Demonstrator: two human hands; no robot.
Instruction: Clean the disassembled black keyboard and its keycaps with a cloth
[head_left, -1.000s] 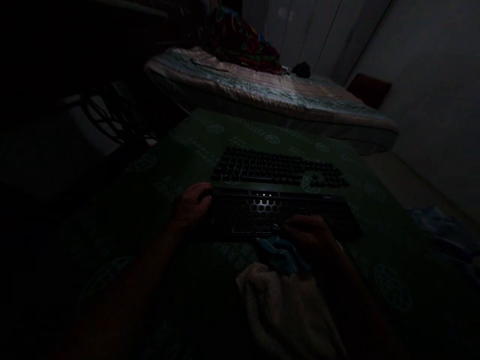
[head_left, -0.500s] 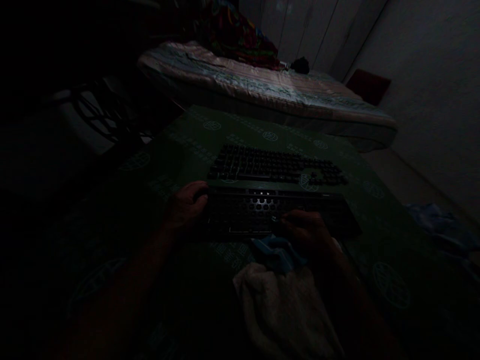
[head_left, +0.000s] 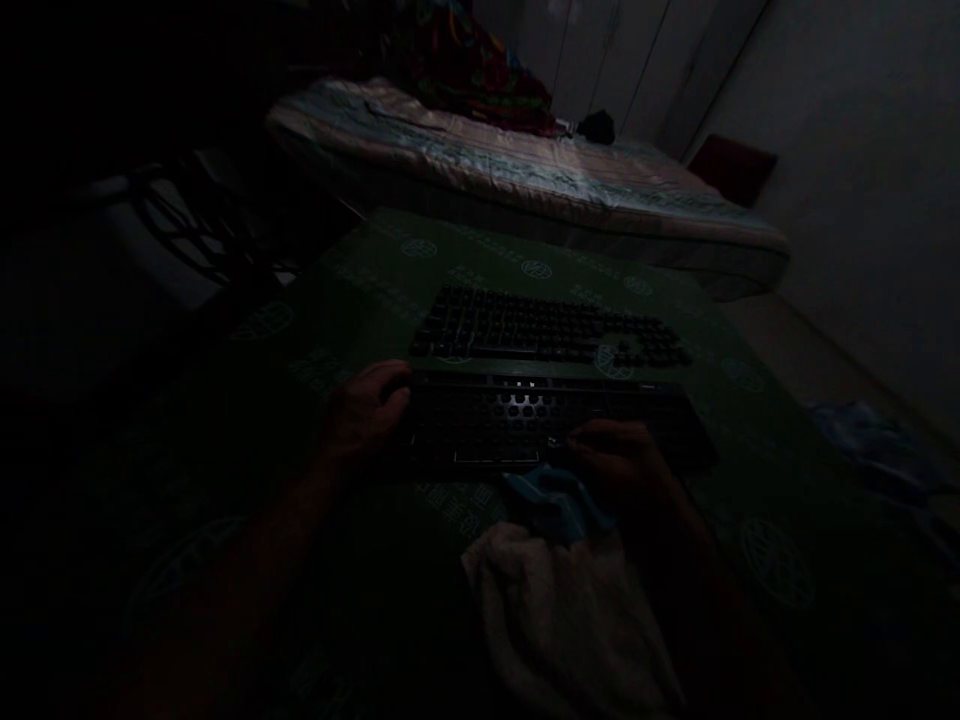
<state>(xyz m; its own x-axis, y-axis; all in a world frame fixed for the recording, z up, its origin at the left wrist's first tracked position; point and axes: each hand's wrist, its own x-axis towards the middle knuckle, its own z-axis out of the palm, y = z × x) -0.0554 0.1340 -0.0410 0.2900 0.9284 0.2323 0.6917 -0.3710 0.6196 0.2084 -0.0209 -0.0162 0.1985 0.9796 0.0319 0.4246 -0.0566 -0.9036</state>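
Note:
The scene is very dark. A black keyboard frame (head_left: 525, 425) with its keycaps off lies on a green printed mat (head_left: 360, 280). My left hand (head_left: 364, 410) grips the frame's left end. My right hand (head_left: 622, 465) rests curled on its front edge, right of the middle; whether it holds anything is too dark to see. Behind the frame, rows of loose black keycaps (head_left: 540, 335) are laid out on the mat. A blue cloth (head_left: 551, 500) lies under my right hand, on top of a white towel (head_left: 562, 610).
A mattress (head_left: 525, 185) with a patterned sheet lies beyond the mat, with a heap of colourful fabric (head_left: 480, 80) on it. A dark metal frame (head_left: 195, 225) stands at the left. A bluish cloth (head_left: 862, 440) lies on the floor at the right.
The view has drifted slightly, shifting everything a little up and left. Both hands stay on the keyboard frame in nearly the same places.

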